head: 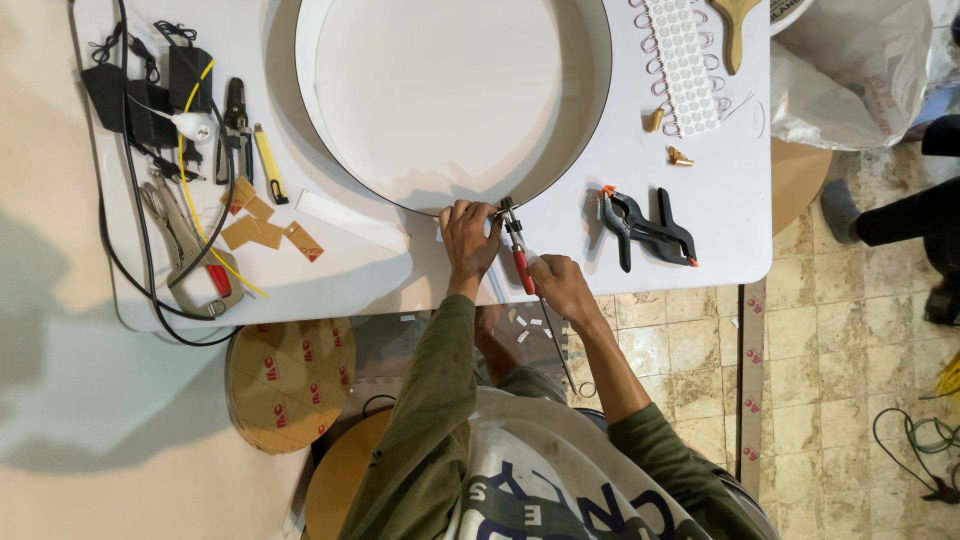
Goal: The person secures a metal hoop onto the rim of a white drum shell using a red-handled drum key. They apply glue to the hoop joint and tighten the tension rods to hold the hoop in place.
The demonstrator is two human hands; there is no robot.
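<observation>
Both hands at ring's (330, 140) near edge

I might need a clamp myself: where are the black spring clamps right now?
In the head view, the black spring clamps lie on the white table, right of the right hand and the round frame, near the table's front edge.

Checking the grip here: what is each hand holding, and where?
Right hand grips the red-handled tool by its handle; left hand presses the round frame at its near rim.
</observation>
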